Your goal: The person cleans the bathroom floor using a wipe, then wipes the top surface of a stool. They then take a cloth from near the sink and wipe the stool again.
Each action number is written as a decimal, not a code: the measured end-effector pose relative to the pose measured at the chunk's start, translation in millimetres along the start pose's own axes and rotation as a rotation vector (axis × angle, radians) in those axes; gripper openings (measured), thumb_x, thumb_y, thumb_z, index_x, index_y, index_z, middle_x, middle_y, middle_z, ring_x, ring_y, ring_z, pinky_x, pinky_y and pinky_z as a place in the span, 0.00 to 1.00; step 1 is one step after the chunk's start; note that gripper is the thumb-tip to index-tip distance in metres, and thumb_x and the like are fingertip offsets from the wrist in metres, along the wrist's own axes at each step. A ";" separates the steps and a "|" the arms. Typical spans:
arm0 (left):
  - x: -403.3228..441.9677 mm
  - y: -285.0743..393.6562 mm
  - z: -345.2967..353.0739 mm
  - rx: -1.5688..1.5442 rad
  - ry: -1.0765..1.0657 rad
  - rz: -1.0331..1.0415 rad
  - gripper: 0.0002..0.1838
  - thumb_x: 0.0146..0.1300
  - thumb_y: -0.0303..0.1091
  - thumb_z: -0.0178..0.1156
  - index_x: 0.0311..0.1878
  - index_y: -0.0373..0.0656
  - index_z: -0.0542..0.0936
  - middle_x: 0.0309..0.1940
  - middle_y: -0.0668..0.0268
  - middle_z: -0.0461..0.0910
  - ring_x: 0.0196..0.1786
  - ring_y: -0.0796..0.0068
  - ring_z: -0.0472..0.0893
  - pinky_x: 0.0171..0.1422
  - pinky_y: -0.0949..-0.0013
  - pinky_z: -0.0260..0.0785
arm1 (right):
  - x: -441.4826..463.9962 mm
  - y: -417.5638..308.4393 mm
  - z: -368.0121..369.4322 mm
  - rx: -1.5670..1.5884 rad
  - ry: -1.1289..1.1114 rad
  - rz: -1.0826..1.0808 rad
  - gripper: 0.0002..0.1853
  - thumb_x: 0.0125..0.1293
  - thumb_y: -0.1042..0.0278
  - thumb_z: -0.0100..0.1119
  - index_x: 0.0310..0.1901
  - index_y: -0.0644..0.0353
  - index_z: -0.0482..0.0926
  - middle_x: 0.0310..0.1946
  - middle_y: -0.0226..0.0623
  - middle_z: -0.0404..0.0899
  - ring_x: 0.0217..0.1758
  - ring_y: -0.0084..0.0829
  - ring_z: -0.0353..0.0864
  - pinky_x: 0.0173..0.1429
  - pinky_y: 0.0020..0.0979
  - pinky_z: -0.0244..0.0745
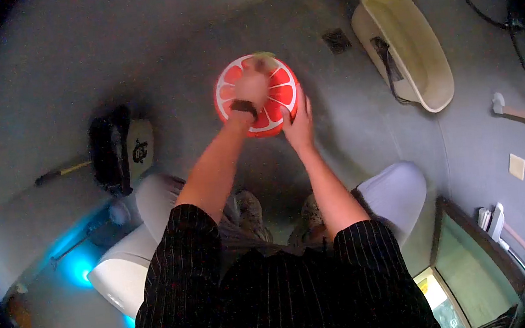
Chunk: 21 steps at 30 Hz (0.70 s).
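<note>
A round grapefruit-print cushion (282,91), with red and white segments, is in front of me above the grey floor. My left hand (252,86) is over its top face, smeared by motion, with a dark band at the wrist. Something pale green (264,55) shows just beyond that hand; I cannot make out what it is or whether the hand holds it. My right hand (298,122) grips the cushion's near right edge, thumb toward the top and fingers along the side.
A long beige tub (446,86) stands at the upper right, near a dark floor drain (336,41). To the left are a black-and-grey container (111,152) and a yellow-and-black handle (64,172). A white rounded fixture (122,280) is at lower left, beside a blue light (83,275).
</note>
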State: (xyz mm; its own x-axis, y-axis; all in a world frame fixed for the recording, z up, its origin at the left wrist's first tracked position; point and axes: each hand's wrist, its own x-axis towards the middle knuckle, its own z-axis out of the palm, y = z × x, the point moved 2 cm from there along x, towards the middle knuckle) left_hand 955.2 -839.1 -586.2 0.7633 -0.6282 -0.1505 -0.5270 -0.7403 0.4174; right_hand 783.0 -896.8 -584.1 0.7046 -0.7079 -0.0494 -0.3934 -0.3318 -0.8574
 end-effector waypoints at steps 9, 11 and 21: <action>-4.4 29.4 -17.5 0.134 -0.037 0.167 0.13 0.66 0.28 0.54 0.49 0.41 0.86 0.63 0.52 0.75 0.52 0.53 0.85 0.57 0.50 0.79 | 1.2 1.4 1.7 -0.039 0.014 -0.029 0.39 0.72 0.59 0.61 0.79 0.54 0.55 0.71 0.58 0.65 0.72 0.61 0.67 0.73 0.49 0.67; 1.9 7.9 -36.4 0.202 -0.069 0.198 0.14 0.67 0.29 0.54 0.50 0.42 0.85 0.61 0.52 0.77 0.53 0.52 0.85 0.57 0.50 0.79 | -1.4 3.1 -1.0 -0.047 0.017 -0.033 0.39 0.72 0.59 0.61 0.79 0.54 0.55 0.71 0.58 0.64 0.71 0.62 0.68 0.73 0.49 0.67; 0.2 -21.1 -65.1 0.161 -0.018 0.020 0.18 0.69 0.31 0.53 0.61 0.44 0.79 0.63 0.50 0.77 0.62 0.49 0.80 0.62 0.49 0.76 | -0.2 1.6 -3.6 -0.044 -0.014 0.006 0.39 0.71 0.59 0.62 0.79 0.53 0.55 0.70 0.57 0.66 0.70 0.61 0.70 0.71 0.49 0.69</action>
State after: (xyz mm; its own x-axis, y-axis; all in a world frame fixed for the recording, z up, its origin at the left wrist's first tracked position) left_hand 990.7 -808.0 -536.6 0.7462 -0.6463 -0.1598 -0.5963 -0.7556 0.2712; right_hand 780.1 -899.5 -583.6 0.7099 -0.7016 -0.0619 -0.4234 -0.3548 -0.8336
